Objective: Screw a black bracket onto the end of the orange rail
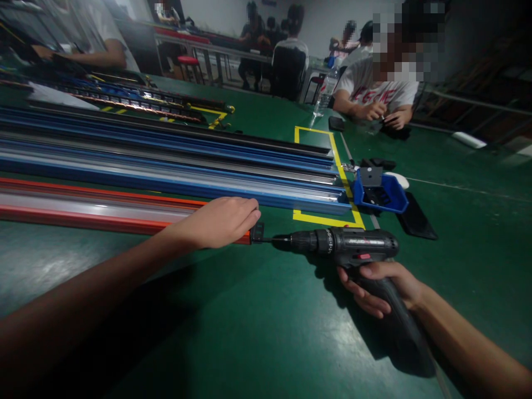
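Note:
My right hand [382, 282] is wrapped round the grip of a black cordless drill [357, 244], which lies level and points left. The drill's thin bit meets a small black end cap [257, 230] at the right end of an orange-red metal profile [103, 210]. Over that same end, my left hand [226, 221] is closed round the profile, its fingertips beside the end cap. Its thumb is hidden. Any screw at the bit's tip is too small to make out.
Blue and black profiles [174, 166] lie side by side behind, across yellow tape [324, 219]. A blue bin [384, 205] holds black parts, with a dark phone-like slab [415, 219] beside it. Beyond are a plastic bottle [326, 94] and a seated person [374, 100].

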The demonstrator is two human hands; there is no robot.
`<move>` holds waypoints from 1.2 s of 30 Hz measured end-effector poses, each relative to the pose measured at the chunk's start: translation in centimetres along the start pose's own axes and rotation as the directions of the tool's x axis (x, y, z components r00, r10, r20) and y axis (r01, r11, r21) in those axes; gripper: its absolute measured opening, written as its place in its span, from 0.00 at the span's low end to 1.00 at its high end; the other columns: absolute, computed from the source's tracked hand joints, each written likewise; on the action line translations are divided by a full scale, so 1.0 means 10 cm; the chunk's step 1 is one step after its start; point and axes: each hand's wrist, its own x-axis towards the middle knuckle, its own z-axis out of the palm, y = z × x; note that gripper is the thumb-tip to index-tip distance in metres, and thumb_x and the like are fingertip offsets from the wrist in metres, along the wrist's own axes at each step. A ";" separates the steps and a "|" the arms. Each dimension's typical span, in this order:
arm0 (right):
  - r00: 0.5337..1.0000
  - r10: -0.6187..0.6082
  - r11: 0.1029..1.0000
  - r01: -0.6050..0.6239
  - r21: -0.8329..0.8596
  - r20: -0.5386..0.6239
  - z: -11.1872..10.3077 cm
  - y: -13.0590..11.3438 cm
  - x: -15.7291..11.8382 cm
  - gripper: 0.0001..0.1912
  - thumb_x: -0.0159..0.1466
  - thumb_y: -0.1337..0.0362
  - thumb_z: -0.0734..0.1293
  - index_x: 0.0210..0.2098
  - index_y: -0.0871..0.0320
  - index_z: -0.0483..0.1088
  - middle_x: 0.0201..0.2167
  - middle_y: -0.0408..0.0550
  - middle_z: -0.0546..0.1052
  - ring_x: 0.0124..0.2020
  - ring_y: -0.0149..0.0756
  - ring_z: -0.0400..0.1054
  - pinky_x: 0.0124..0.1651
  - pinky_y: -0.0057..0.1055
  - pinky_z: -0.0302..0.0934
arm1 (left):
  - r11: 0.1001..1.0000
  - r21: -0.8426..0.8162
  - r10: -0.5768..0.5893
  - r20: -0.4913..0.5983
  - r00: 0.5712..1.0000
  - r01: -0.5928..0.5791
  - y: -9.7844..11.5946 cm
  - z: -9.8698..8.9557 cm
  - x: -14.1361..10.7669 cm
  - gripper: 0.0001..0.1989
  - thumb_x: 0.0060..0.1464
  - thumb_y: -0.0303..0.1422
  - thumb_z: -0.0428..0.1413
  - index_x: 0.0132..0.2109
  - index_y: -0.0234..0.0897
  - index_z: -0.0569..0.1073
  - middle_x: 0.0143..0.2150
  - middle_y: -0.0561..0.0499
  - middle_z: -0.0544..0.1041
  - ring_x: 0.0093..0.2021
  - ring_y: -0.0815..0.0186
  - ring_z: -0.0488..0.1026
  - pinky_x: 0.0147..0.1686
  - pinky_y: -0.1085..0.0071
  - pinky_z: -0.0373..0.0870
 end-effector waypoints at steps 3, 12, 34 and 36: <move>1.000 -0.005 1.000 0.005 0.008 0.013 0.00 0.00 0.00 0.15 0.66 0.62 0.65 0.47 0.66 0.74 0.30 0.47 0.75 0.15 0.22 0.63 0.24 0.23 0.69 | 1.000 0.004 0.004 -0.005 1.000 -0.004 -0.01 0.01 0.00 0.20 0.71 0.37 0.38 0.43 0.36 0.72 0.40 0.45 0.75 0.38 0.61 0.73 0.40 0.64 0.65; 1.000 -0.002 1.000 0.001 0.021 0.012 -0.01 0.00 -0.01 0.15 0.66 0.63 0.65 0.48 0.66 0.74 0.31 0.48 0.75 0.16 0.22 0.65 0.25 0.24 0.69 | 1.000 -0.005 -0.002 -0.004 1.000 0.002 0.00 0.00 -0.01 0.20 0.71 0.38 0.37 0.44 0.36 0.72 0.40 0.46 0.75 0.39 0.60 0.73 0.40 0.64 0.65; 0.999 -0.010 0.999 0.008 0.036 0.037 -0.01 0.00 -0.01 0.16 0.67 0.65 0.63 0.50 0.68 0.73 0.32 0.48 0.74 0.18 0.22 0.66 0.27 0.24 0.70 | 0.996 -0.052 -0.069 0.033 0.997 0.070 0.05 -0.05 0.02 0.20 0.71 0.38 0.36 0.44 0.35 0.70 0.41 0.46 0.76 0.40 0.60 0.73 0.42 0.63 0.64; 0.999 -0.011 0.999 0.010 0.034 0.037 -0.01 0.00 -0.01 0.16 0.67 0.64 0.63 0.49 0.68 0.73 0.32 0.48 0.74 0.18 0.22 0.66 0.27 0.23 0.70 | 0.995 -0.061 -0.073 0.038 0.997 0.075 0.06 -0.05 0.02 0.20 0.71 0.39 0.36 0.44 0.35 0.70 0.41 0.45 0.76 0.40 0.60 0.73 0.42 0.63 0.64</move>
